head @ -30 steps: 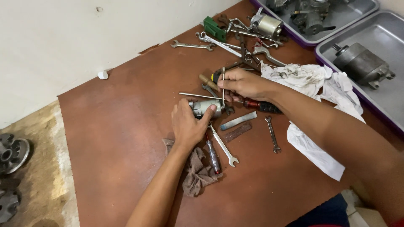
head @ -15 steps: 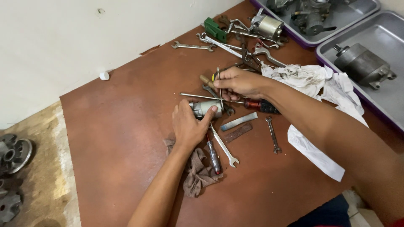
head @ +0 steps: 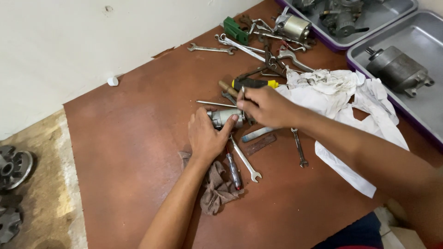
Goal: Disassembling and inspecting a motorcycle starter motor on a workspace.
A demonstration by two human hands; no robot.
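Work centred on a small grey metal cylinder point(head: 224, 117), a motor-like part lying on its side near the middle of the brown table point(head: 138, 152). The left hand point(head: 206, 136) was closed around the near end of that cylinder, thumb pressed along its side, pinning it to the table with the forearm running back toward the camera. The right hand point(head: 265, 106) sat just beyond the cylinder, fingers pinched shut on a thin tool point(head: 243, 93) whose shaft stood nearly upright above the cylinder's far end; its tip was hidden, so I could not tell whether it was seated in anything. Judging from this, the part was still in one piece and the job on it looked early or mid-way, with nothing taken off it lying visibly beside it. Just below the cylinder lay a red-handled screwdriver point(head: 233, 169) and a combination wrench point(head: 246, 161), both untouched, with a brown rag point(head: 217, 189) under the left wrist. Right of the cylinder spread a crumpled white cloth point(head: 341, 92). Beyond the cylinder sat a yellow-and-black screwdriver point(head: 254, 84) and a heap of wrenches point(head: 258, 46), and farther off grey trays point(head: 415, 37) held larger motor parts.
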